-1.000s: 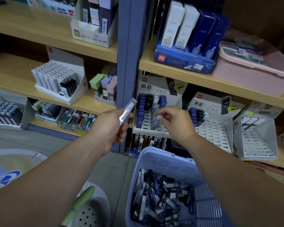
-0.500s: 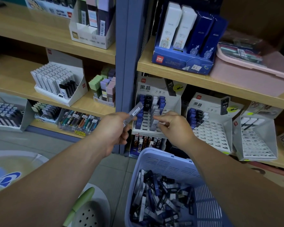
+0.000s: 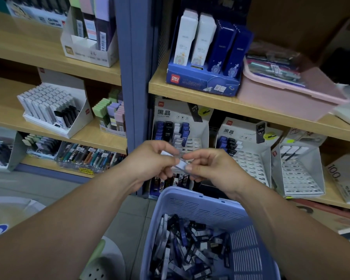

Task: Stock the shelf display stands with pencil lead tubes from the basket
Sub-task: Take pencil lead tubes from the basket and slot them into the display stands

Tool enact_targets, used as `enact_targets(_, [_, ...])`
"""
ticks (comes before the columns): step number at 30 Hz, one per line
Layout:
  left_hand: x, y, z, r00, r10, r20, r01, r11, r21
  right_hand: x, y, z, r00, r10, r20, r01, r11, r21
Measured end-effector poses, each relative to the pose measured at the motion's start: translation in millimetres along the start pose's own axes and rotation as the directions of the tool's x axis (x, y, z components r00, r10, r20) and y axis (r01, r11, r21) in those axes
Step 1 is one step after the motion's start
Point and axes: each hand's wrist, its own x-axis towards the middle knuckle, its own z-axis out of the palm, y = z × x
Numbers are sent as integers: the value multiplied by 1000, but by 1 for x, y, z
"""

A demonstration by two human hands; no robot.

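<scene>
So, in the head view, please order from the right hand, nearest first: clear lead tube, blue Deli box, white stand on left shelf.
1. clear lead tube, pinched in the right hand, centre.
2. blue Deli box, on the shelf above.
3. white stand, far left shelf.

Left hand (image 3: pixel 148 161) and right hand (image 3: pixel 215 170) pinching lead tube (image 3: pixel 180 164), above basket (image 3: pixel 198 208)

Straight beyond your fingers (image 3: pixel 198 156), the lower shelf (image 3: pixel 319 200) carries the first display stand (image 3: pixel 200 126). The second display stand (image 3: pixel 251 164) sits on it to the right of your fingers, and the third display stand (image 3: pixel 303 174) further right. Above your fingers, the upper shelf (image 3: pixel 190 91) holds a blue carton (image 3: pixel 202 83) just beside a pink tray (image 3: pixel 287 98).
</scene>
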Motion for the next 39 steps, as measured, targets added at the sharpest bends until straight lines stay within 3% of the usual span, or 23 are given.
enact_targets(3, [8, 6, 13, 999, 38, -22, -40, 992, -121, -6, 1, -8, 1000, -23, 5, 24, 997, -72])
enact_targets(7, [16, 5, 30, 999, 12, -49, -16, 997, -82, -4, 5, -12, 997, -67, 42, 73, 983, -170])
enact_targets(9, [24, 2, 33, 991, 32, -126, -31, 999, 4, 1, 8, -16, 995, -92, 28, 95, 968, -231])
enact_targets(11, [34, -3, 28, 955, 147, -259, -73, 959, 274, 7, 10, -22, 994, -97, -50, 81, 963, -258])
enact_targets(13, [41, -9, 20, 907, 292, -302, -46, 784, 619, 15, 12, -31, 981, -81, -177, 36, 969, -243])
enact_targets(15, [47, -18, 15, 902, 340, -265, -9, 629, 777, 26, 14, -41, 952, -73, -297, 12, 979, -204])
enact_targets(19, [51, -28, 13, 914, 360, -187, 8, 444, 896, 51, 31, -57, 888, -123, -443, 7, 967, -254])
enact_targets(23, [49, -28, 13, 877, 476, -67, -27, 187, 982, 72, 38, -63, 833, -211, -511, 37, 943, -330])
enact_targets(26, [52, -28, 11, 874, 485, -6, -33, 72, 997, 85, 30, -67, 805, -250, -538, 77, 943, -322])
enact_targets(30, [62, -35, 11, 899, 431, 74, -110, 58, 992, 101, 20, -71, 808, -278, -520, 60, 916, -396])
enact_targets(35, [71, -33, 12, 904, 428, 12, -46, 70, 996, 112, 15, -72, 834, -355, -422, 34, 797, -602])
enact_targets(39, [75, -32, 15, 916, 402, -4, -19, 54, 998, 120, 17, -69, 852, -377, -364, 84, 785, -614])
